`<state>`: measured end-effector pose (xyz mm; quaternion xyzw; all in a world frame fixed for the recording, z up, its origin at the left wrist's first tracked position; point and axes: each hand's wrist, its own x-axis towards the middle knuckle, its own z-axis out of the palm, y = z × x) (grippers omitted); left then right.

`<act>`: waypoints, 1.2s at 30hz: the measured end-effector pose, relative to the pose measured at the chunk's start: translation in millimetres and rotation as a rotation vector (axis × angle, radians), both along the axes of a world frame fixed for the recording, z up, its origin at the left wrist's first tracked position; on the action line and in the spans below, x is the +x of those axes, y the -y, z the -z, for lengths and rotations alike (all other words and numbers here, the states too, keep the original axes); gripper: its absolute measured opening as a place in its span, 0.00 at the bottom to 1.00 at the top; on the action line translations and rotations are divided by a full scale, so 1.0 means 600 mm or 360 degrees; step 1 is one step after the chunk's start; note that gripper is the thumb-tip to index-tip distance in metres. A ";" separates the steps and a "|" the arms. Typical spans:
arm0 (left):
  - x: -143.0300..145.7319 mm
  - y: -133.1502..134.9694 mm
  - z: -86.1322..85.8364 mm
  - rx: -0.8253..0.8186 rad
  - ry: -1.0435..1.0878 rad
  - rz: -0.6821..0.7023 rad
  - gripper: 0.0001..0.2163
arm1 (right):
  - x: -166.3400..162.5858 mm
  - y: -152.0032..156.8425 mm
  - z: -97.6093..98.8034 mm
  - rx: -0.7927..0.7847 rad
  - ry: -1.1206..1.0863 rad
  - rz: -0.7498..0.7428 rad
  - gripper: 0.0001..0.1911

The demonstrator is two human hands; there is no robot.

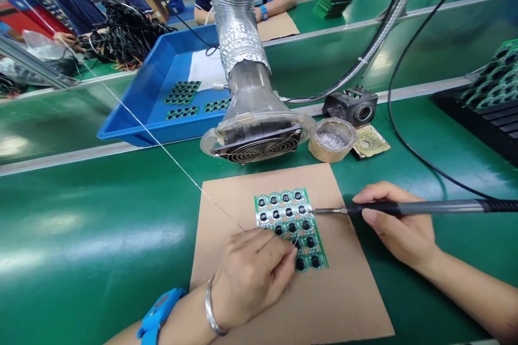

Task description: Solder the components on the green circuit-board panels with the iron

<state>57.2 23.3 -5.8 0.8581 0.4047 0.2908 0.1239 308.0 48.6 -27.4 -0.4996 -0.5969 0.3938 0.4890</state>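
Observation:
A green panel of small round circuit boards (pixel 288 212), each with a black blob, lies on a cardboard sheet (pixel 343 302). My right hand (pixel 399 226) grips a soldering iron (pixel 437 207) like a pen, its tip at the panel's right edge. My left hand (pixel 257 272) is closed over the panel's lower left, covering part of it. Pinched in its fingers is thin solder wire (pixel 162 145), which runs up to the far left; a short end pokes out above the panel. A silver bangle and a blue wrist strap (pixel 159 312) circle my left wrist.
A fume extractor hood (pixel 259 140) hangs just beyond the cardboard. Behind it stand a blue tray (pixel 149 129) with several panels, a round solder pot (pixel 332 140), a yellow sponge (pixel 370 141) and an iron holder (pixel 351 107). Two co-workers sit across the bench.

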 end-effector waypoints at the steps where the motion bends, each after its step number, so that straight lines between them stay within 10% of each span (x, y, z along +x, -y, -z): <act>1: -0.003 0.002 -0.005 -0.0002 0.0011 0.0003 0.03 | 0.002 0.001 0.003 -0.0019 -0.0043 0.0005 0.04; 15: -0.087 0.048 -0.015 0.0003 0.0095 -0.0160 0.05 | -0.092 0.030 -0.025 0.0144 0.0184 -0.0196 0.05; 36: -0.079 0.044 0.009 -0.0035 0.0029 -0.0138 0.04 | -0.091 0.032 -0.001 0.0081 0.0149 -0.0250 0.06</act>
